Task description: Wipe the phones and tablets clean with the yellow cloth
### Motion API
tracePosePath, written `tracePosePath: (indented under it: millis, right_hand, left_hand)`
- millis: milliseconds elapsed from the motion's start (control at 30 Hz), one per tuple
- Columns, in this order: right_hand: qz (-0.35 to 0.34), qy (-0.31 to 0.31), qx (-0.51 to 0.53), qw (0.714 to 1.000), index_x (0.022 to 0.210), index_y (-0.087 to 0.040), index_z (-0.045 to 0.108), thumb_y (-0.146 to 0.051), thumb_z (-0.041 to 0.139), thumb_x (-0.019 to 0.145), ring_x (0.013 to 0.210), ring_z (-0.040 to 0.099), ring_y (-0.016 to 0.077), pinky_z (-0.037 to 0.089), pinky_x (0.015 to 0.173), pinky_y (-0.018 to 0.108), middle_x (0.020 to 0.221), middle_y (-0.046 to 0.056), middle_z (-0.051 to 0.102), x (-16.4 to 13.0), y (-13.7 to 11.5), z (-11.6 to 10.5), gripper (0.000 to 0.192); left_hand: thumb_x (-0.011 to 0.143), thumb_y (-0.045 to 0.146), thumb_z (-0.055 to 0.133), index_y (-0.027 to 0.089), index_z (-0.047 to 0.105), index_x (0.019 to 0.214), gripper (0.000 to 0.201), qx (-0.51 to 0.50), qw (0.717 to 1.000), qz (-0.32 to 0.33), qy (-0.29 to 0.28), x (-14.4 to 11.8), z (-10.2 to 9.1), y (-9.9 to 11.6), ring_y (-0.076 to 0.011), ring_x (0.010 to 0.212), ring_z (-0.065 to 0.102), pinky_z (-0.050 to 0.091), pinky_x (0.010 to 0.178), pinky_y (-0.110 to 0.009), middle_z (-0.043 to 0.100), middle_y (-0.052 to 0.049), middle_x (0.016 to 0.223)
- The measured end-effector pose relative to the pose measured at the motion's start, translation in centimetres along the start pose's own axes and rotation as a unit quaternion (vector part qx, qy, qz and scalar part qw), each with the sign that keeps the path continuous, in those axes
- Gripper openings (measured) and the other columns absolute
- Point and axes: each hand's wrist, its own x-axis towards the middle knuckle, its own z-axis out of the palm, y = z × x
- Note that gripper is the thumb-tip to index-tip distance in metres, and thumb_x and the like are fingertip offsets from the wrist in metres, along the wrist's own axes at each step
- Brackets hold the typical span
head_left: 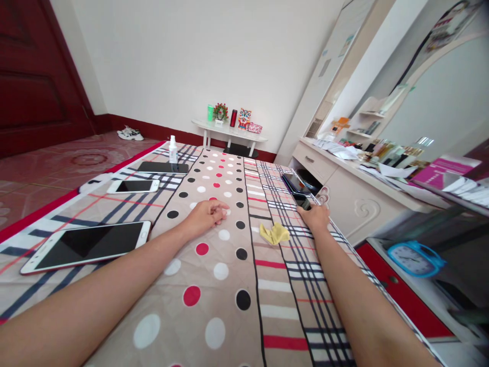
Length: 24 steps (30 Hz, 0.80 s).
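Near left a big phone [86, 246] lies flat, the left hand [204, 216] rests loosely curled and empty on the spotted cover [214, 285], the yellow cloth [274, 233] sits between hands, and the right hand [315, 216] grips a dark phone [301, 201], more phones [294, 182] beyond.

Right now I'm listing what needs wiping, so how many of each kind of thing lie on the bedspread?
White devices with dark screens: 2, a large one and a smaller phone
Dark devices: 3, at, and under the right hand
Spray bottle: 1
Yellow cloth: 1
Total: 7
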Motion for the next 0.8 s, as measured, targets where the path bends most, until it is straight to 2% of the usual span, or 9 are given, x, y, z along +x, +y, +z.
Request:
tracePosePath:
  millis: [100, 167, 267, 333, 400, 533, 633, 733, 800]
  right_hand:
    - [0.023, 0.101, 0.043, 0.994, 0.114, -0.011, 0.063, -0.053, 0.043, 0.085, 0.113, 0.046, 0.0366, 0.037, 0.091, 0.05, 0.116, 0.022, 0.055, -1.1, -1.0, -0.5, 0.055]
    - [-0.054, 0.14, 0.12, 0.981, 0.113, -0.013, 0.062, -0.049, 0.036, 0.091, 0.113, 0.048, 0.0317, 0.036, 0.094, 0.045, 0.116, 0.018, 0.057, -2.3, -2.1, -1.0, 0.049]
    - [-0.197, 0.022, 0.269, 0.942, 0.102, -0.015, 0.065, -0.049, 0.031, 0.094, 0.09, 0.058, 0.0229, 0.043, 0.083, 0.034, 0.094, 0.01, 0.065, -5.3, -4.7, -1.9, 0.048]
    - [-0.28, -0.117, 0.329, 0.894, 0.092, -0.018, 0.066, -0.05, 0.031, 0.095, 0.076, 0.059, 0.0195, 0.044, 0.073, 0.03, 0.08, 0.005, 0.065, -7.7, -6.9, -2.6, 0.048]
    - [-0.345, -0.181, 0.349, 0.852, 0.087, -0.019, 0.067, -0.048, 0.037, 0.094, 0.075, 0.06, 0.0182, 0.043, 0.07, 0.028, 0.079, 0.003, 0.066, -10.0, -8.9, -3.2, 0.042]
    - [-0.371, -0.188, 0.308, 0.856, 0.074, -0.021, 0.065, -0.04, 0.057, 0.085, 0.066, 0.057, 0.0163, 0.039, 0.064, 0.026, 0.071, -0.001, 0.065, -12.6, -11.0, -3.8, 0.023]
    - [-0.349, -0.166, 0.313, 0.868, 0.066, -0.02, 0.059, -0.035, 0.055, 0.085, 0.061, 0.053, 0.0146, 0.037, 0.06, 0.025, 0.062, -0.002, 0.059, -12.5, -11.0, -3.4, 0.025]
    - [-0.327, -0.159, 0.353, 0.862, 0.062, -0.019, 0.055, -0.033, 0.053, 0.087, 0.059, 0.052, 0.0136, 0.037, 0.059, 0.024, 0.06, -0.001, 0.057, -11.8, -10.5, -3.0, 0.028]
    - [-0.323, -0.165, 0.364, 0.858, 0.062, -0.019, 0.055, -0.033, 0.053, 0.087, 0.06, 0.052, 0.0135, 0.037, 0.059, 0.024, 0.061, -0.001, 0.058, -11.6, -10.3, -2.8, 0.028]
  left_hand:
    - [0.072, 0.033, 0.068, 0.015, 0.066, 0.102, 0.035, -0.005, 1.0, -0.004, 0.002, 0.0, 0.0, 0.0, -0.0129, 0.059, 0.057, 0.043, 0.052, -0.023, 0.068, -0.005, 0.077]
    - [0.073, 0.03, 0.066, 0.015, 0.066, 0.102, 0.033, -0.007, 1.0, 0.0, 0.001, 0.0, 0.0, 0.0, -0.0124, 0.058, 0.057, 0.043, 0.052, -0.023, 0.068, -0.005, 0.076]
    - [0.075, 0.027, 0.064, 0.013, 0.066, 0.101, 0.03, -0.007, 1.0, 0.007, -0.004, 0.0, 0.1, 0.1, -0.0116, 0.057, 0.055, 0.043, 0.051, -0.023, 0.066, -0.004, 0.075]
    - [0.075, 0.026, 0.064, 0.013, 0.066, 0.102, 0.029, -0.005, 1.0, 0.003, 0.0, -0.2, 0.1, 0.3, -0.0114, 0.057, 0.055, 0.043, 0.05, -0.022, 0.065, -0.004, 0.074]
    - [0.076, 0.026, 0.063, 0.013, 0.067, 0.103, 0.03, -0.002, 1.0, 0.001, 0.004, -0.4, 0.1, 0.4, -0.0116, 0.057, 0.055, 0.042, 0.05, -0.022, 0.064, -0.003, 0.073]
    - [0.077, 0.026, 0.063, 0.013, 0.067, 0.104, 0.03, 0.004, 1.0, 0.01, -0.006, -0.5, -0.1, 0.2, -0.012, 0.059, 0.056, 0.044, 0.053, -0.023, 0.064, -0.003, 0.072]
    - [0.079, 0.03, 0.063, 0.013, 0.067, 0.104, 0.03, 0.01, 0.999, 0.018, -0.043, -0.8, -0.7, 0.0, -0.0129, 0.065, 0.06, 0.048, 0.063, -0.025, 0.067, -0.006, 0.078]
    - [0.081, 0.037, 0.062, 0.015, 0.067, 0.106, 0.034, 0.061, 0.992, 0.023, -0.106, -2.5, -2.5, 0.8, -0.0166, 0.076, 0.064, 0.05, 0.072, -0.029, 0.07, -0.008, 0.088]
    - [0.081, 0.04, 0.062, 0.017, 0.067, 0.108, 0.036, 0.166, 0.977, 0.057, -0.124, -4.6, -4.8, 1.8, -0.0193, 0.087, 0.065, 0.05, 0.079, -0.031, 0.07, -0.008, 0.098]
